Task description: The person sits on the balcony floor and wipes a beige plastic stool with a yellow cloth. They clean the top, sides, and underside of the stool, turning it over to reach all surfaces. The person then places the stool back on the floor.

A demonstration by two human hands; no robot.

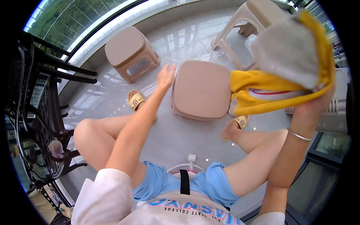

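My right hand [317,102], at the right, is closed on a yellow and grey cloth garment [284,76] with a white and red strip showing in its fold. The garment is raised, and its lower left end reaches the right edge of a beige plastic stool [201,90] between my feet. My left hand [166,76] is empty and a little blurred, its fingers apart, just beside the stool's upper left edge.
A second beige stool [126,47] stands at the upper left, and a taller one [239,31] at the upper right, partly behind the garment. A black metal bench [47,107] is along the left. Grey stacked plastic [341,90] stands at the right.
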